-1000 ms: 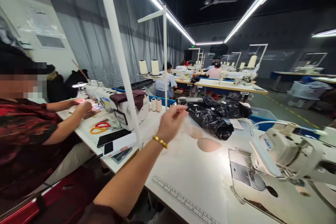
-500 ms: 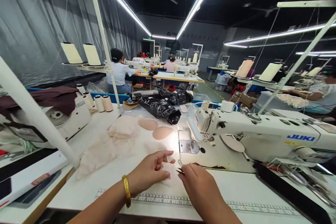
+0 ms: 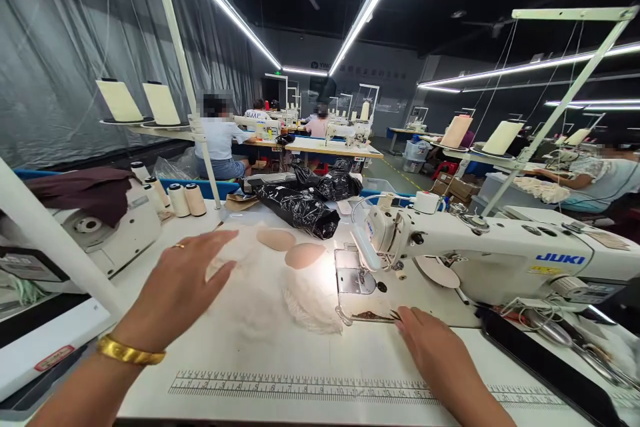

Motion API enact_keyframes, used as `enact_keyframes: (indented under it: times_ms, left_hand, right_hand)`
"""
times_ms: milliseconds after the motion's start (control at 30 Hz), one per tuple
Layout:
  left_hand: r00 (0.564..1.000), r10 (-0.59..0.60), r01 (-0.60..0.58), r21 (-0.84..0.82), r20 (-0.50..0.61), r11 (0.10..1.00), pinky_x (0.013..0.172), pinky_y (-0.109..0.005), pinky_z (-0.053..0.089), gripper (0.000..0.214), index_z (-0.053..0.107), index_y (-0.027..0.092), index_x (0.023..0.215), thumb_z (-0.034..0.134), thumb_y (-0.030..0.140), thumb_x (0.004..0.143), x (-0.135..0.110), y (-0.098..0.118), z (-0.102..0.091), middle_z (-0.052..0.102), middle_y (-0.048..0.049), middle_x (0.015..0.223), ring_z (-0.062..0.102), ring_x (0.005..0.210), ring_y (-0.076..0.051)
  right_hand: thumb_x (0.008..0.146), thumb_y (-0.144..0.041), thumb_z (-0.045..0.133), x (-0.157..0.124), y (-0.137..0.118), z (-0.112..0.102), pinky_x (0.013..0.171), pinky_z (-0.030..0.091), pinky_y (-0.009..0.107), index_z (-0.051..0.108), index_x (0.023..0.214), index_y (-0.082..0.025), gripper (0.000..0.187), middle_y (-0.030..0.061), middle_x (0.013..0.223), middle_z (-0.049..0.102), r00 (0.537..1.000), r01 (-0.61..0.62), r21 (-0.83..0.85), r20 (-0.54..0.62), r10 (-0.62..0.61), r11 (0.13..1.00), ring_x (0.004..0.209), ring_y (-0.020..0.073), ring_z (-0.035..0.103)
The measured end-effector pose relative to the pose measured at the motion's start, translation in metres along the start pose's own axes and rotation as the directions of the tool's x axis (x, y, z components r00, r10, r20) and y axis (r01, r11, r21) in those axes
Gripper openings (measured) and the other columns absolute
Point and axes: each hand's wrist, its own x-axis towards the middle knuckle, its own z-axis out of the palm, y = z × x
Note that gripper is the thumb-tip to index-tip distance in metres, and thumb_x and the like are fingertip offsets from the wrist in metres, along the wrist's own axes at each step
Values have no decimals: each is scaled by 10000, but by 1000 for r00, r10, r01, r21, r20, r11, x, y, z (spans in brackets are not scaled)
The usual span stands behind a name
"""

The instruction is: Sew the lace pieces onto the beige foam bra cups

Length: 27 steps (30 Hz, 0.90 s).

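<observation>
My left hand [image 3: 183,277], with a gold bangle at the wrist, reaches over the pale sheer fabric [image 3: 240,300] on the left of the table. Its thumb and fingers are apart; whether the fingertips touch the cloth I cannot tell. My right hand [image 3: 435,350] rests by the front edge of the sewing machine bed, closed around small thread snips [image 3: 395,315], of which only the dark tips show. Between the hands lies a cream lacy piece [image 3: 311,303], just left of the needle plate [image 3: 357,280]. Two beige oval pads [image 3: 276,240] lie behind it.
The white sewing machine [image 3: 480,247] fills the right side. Behind the pads lies a black plastic bag [image 3: 300,207]. Thread cones [image 3: 186,200] stand at the left. A black tray [image 3: 545,367] with tools is at right; a printed ruler [image 3: 300,387] runs along the front.
My left hand has moved away left from the lacy piece, toward the sheer fabric. My right hand has moved right with the snips. The lacy piece now lies on the table.
</observation>
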Motion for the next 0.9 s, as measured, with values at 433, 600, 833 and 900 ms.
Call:
enact_keyframes:
  times_ms: [433, 600, 833, 900]
  left_hand:
    - [759, 316, -286, -145, 569, 947, 952, -501, 492, 246, 674, 201, 1091, 702, 166, 850, -56, 83, 98, 674, -100, 1193, 601, 1082, -323]
    - [810, 386, -296, -261, 441, 919, 869, -426, 485, 56, 632, 202, 910, 594, 161, 902, -61, 74, 102, 677, -80, 1032, 593, 941, -268]
    - [863, 124, 225, -592, 491, 774, 732, -312, 446, 318, 604, 217, 861, 515, 496, 984, -38, 78, 81, 589, -6, 798, 549, 774, -209]
    - [804, 118, 338, -612, 582, 715, 674, -292, 412, 381, 580, 208, 824, 515, 557, 962, -34, 81, 76, 532, 11, 749, 503, 726, -192]
  right_hand:
    - [962, -159, 549, 65, -98, -1, 804, 527, 356, 674, 1187, -213, 263, 84, 1030, 691, 975, -129, 713, 218, -44, 689, 947, 236, 634]
    - [933, -363, 622, 78, -102, -9, 634, 416, 264, 658, 1007, -216, 170, -42, 718, 517, 881, -473, 868, 470, 61, 149, 678, 148, 508]
    - [905, -416, 574, 65, -74, -16, 587, 395, 264, 667, 961, -204, 239, -37, 695, 504, 767, -615, 788, 590, 250, 28, 624, 148, 485]
    - [941, -425, 564, 59, -70, -25, 604, 426, 270, 693, 987, -215, 250, 12, 819, 593, 813, -578, 789, 534, 233, 209, 714, 173, 546]
